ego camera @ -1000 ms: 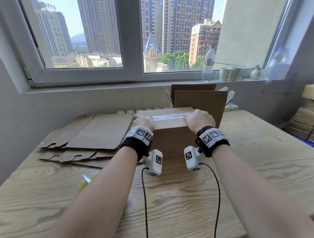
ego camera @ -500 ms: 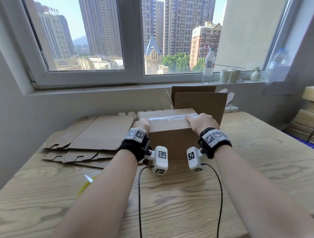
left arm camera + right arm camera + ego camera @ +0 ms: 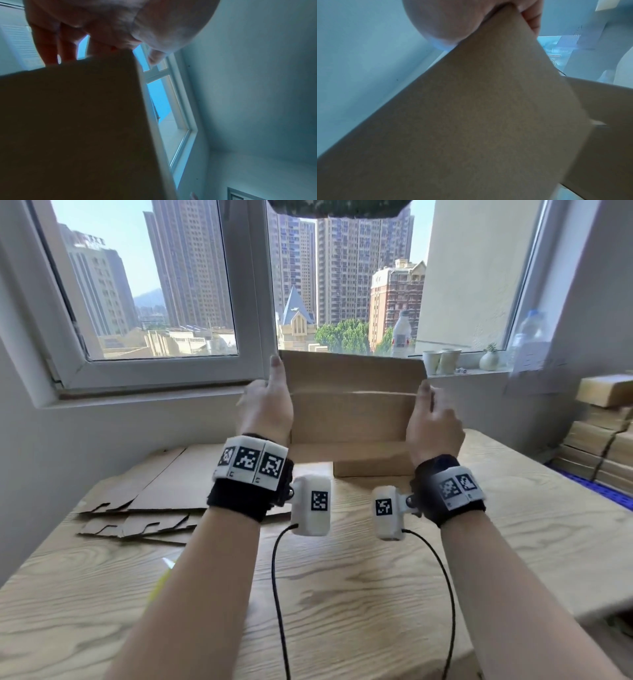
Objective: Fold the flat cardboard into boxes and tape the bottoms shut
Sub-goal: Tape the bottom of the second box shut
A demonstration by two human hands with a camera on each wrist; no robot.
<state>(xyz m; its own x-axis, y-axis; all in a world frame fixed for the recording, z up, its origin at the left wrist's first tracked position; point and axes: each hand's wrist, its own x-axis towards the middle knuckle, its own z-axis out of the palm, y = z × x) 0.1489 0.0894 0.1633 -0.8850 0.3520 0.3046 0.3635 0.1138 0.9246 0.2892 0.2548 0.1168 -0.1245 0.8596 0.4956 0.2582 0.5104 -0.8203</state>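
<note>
While it hangs clear of the desk [image 3: 376, 594], the cardboard box [image 3: 352, 409] sits between the two raised hands in front of the window [image 3: 161, 302], its long axis running left to right across the scene. It is tipped so that one broad face looks back toward the person, with a flap standing up along the far top edge and a fold line running level beneath it. The lower edge is well above the wood.

The left hand [image 3: 269, 405] grips the left end of the box, thumb up along the near corner and the fingers [image 3: 49, 44] wrapped around to the far side; the left wrist view shows them curled over the top edge of the dark cardboard panel. The right hand [image 3: 433, 419] grips the right end in the same way, thumb pointing up against the near face and the other fingers bent behind the end panel; the right wrist view shows cardboard pinched between thumb and fingers. Both forearms reach forward and slightly upward, wrists roughly level, the palms turned in toward each other.

A stack of flat cardboard [image 3: 164, 491] lies on the far left of the desk. Just below the held box, another cardboard piece [image 3: 371, 469] rests on the desk. On the windowsill stand a plastic bottle [image 3: 401, 333] and two paper cups [image 3: 442, 361].
</note>
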